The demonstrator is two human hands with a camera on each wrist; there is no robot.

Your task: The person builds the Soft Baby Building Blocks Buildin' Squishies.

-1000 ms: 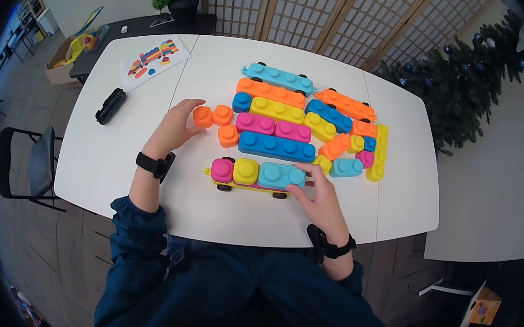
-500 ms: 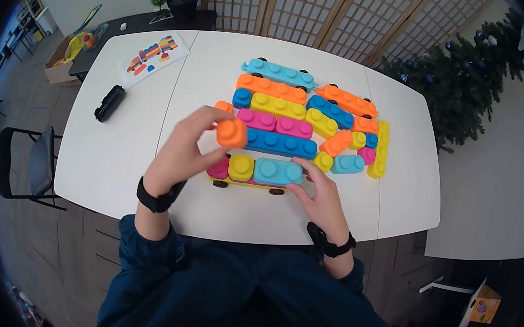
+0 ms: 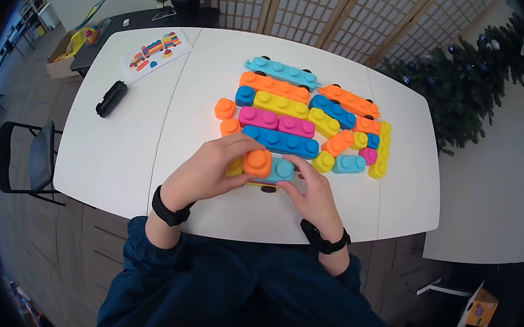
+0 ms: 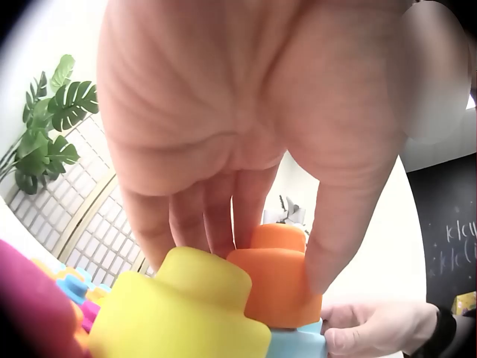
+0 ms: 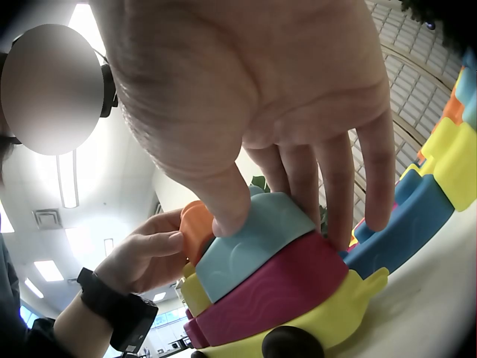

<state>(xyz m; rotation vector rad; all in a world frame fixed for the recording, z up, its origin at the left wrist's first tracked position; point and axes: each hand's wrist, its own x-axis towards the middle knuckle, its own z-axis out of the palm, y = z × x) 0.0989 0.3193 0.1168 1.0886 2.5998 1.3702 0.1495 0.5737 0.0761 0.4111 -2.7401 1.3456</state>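
Note:
My left hand (image 3: 209, 166) pinches a single-stud orange block (image 3: 257, 162) between thumb and fingers. The block sits right over the left half of a light blue two-stud block (image 3: 283, 170), hiding its left stud. My right hand (image 3: 315, 196) holds the right end of that light blue block, thumb on the near side and fingers on the far side. In the right wrist view, a magenta block (image 5: 276, 291) lies beneath it on a yellow wheeled base (image 5: 339, 321). A yellow one-stud block (image 4: 179, 313) stands just left of the orange one.
Behind my hands lie a long blue block (image 3: 282, 143), two magenta blocks (image 3: 258, 118) and loose orange blocks (image 3: 224, 108). Light blue (image 3: 282, 72) and orange (image 3: 348, 101) wheeled bases are farther back. A picture sheet (image 3: 156, 54) and black case (image 3: 112, 99) occupy the left side.
My left hand took an orange block from the table's left group and carried it right and nearer, over the light blue block. My right hand stayed at the car's right end, which shifted slightly left.

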